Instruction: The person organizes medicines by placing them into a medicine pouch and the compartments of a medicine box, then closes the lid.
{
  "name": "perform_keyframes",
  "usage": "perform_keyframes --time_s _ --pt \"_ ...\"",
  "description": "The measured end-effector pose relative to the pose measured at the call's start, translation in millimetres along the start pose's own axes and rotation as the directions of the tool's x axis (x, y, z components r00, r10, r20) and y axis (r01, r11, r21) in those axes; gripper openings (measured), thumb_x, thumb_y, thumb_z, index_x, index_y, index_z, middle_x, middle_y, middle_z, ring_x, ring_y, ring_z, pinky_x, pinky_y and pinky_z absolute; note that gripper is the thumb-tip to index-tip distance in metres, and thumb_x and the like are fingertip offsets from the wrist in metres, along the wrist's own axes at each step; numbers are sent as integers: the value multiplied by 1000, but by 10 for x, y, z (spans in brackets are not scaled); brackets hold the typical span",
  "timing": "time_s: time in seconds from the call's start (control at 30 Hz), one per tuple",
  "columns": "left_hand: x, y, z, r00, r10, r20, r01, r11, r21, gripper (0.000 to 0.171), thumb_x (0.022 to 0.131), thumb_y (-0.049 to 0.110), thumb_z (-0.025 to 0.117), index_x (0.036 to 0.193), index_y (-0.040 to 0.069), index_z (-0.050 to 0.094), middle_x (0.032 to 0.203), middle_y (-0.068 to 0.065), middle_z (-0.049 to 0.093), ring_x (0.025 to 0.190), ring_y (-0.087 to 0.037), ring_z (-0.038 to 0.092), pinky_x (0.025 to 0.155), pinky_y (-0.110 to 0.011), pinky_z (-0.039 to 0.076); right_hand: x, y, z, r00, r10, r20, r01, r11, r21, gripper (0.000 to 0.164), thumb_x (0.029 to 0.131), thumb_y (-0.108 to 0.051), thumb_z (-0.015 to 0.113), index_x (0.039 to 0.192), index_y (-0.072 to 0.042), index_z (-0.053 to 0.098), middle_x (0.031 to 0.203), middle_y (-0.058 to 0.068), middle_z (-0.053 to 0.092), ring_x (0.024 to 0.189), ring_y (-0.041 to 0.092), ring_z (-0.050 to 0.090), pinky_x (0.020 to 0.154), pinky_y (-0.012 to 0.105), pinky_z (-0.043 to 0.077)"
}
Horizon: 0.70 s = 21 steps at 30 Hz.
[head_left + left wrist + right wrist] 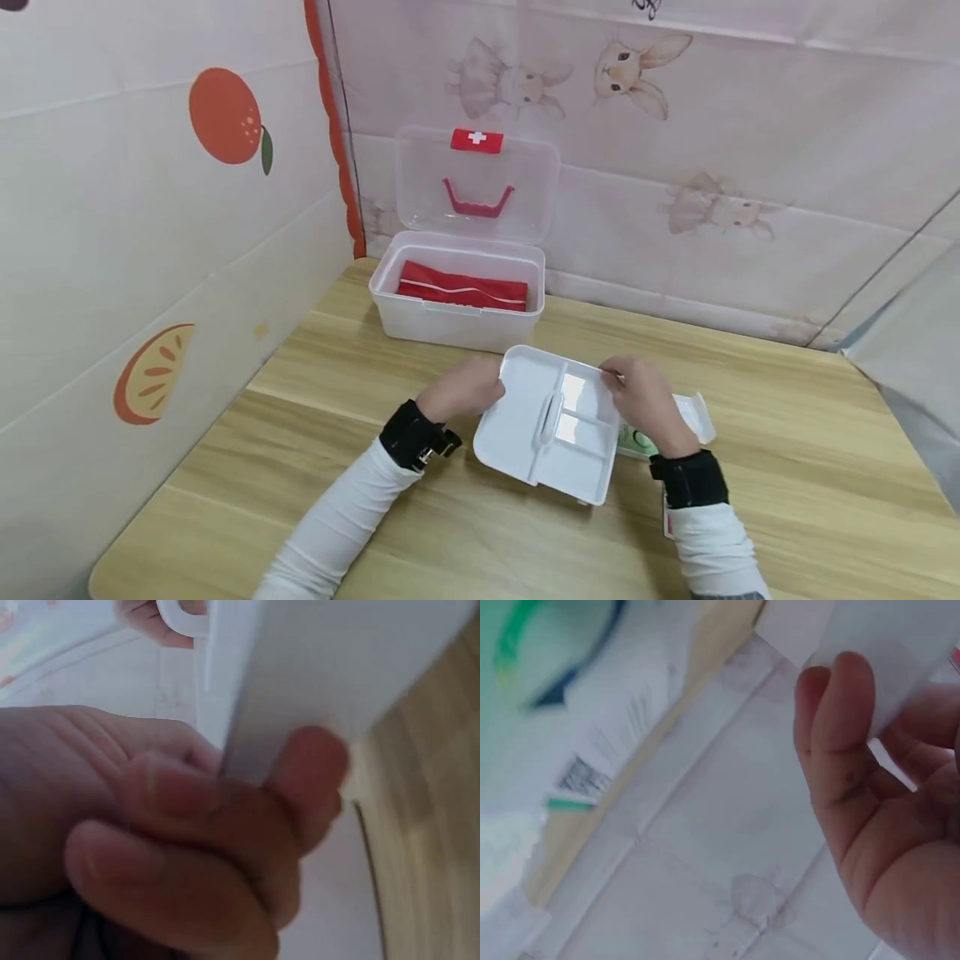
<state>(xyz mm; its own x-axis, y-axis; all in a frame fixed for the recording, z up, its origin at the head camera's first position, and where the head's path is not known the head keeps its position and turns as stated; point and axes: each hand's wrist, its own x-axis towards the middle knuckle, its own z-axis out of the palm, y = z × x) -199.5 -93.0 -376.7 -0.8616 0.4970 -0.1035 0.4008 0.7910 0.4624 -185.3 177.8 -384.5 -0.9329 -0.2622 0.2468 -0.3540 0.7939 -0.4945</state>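
Note:
Both hands hold a white compartment tray by its rim, tilted above the table in front of the plastic box. My left hand grips its left edge; in the left wrist view the curled fingers press against the tray's side wall. At the far right corner, my right hand pinches the rim, and the right wrist view shows fingertips against the tray's pale underside. Dividers split the tray into one large section and several smaller ones.
Behind the tray stands a translucent plastic box holding a red fabric item. Its lid, with a pink handle and red cross latch, stands raised. A green and white package lies beneath my right hand on the wooden table.

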Motion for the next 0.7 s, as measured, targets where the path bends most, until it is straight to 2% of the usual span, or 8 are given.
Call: perform_keyframes --time_s 0.1,0.2,0.3,0.4,0.5,0.6,0.7 --pt "20 -29 34 993 -73 90 76 997 -24 21 98 4 48 79 4 57 60 -1 45 50 -14 44 46 -23 36 -15 40 123 999 35 19 -35 999 22 16 93 8 57 101 8 70 100 24 71 95 39 68 79 50 55" --pt "37 -48 51 970 -163 180 178 982 -71 19 99 4 47 82 3 56 56 -4 48 45 -16 45 42 -24 36 -28 63 198 996 63 55 -65 997 34 18 93 9 55 105 9 69 104 25 69 97 40 67 79 50 56" --pt "61 -81 73 951 -206 231 231 969 -87 23 99 4 46 80 2 58 52 -5 50 41 -16 47 41 -23 38 -35 76 210 992 84 97 -90 995 51 21 94 8 55 112 11 66 110 27 67 101 41 65 81 49 56" --pt "79 -117 96 943 -223 249 255 961 -104 26 100 3 46 77 2 58 51 -5 51 41 -16 49 41 -23 40 -42 117 144 990 92 110 -100 993 67 26 96 4 54 119 11 63 113 28 66 101 41 65 80 48 56" --pt "96 -138 109 934 -246 258 284 951 -124 25 100 3 46 78 1 59 51 -5 52 41 -16 50 40 -23 42 -66 191 -14 990 115 81 -121 990 68 28 97 0 53 121 11 62 112 29 66 99 41 66 79 49 56" --pt "97 -139 107 930 -266 255 309 940 -148 20 99 1 46 85 -1 59 52 -6 52 40 -16 50 40 -23 43 -125 277 -201 982 183 55 -184 983 18 28 96 -2 53 119 12 62 111 30 65 99 42 65 80 52 54" --pt "82 -134 87 926 -290 241 335 926 -173 17 100 3 46 90 -2 59 53 -7 52 40 -17 51 40 -23 44 -194 352 -326 958 270 95 -266 963 -48 30 96 -5 56 119 12 61 111 32 64 97 42 63 77 52 54"
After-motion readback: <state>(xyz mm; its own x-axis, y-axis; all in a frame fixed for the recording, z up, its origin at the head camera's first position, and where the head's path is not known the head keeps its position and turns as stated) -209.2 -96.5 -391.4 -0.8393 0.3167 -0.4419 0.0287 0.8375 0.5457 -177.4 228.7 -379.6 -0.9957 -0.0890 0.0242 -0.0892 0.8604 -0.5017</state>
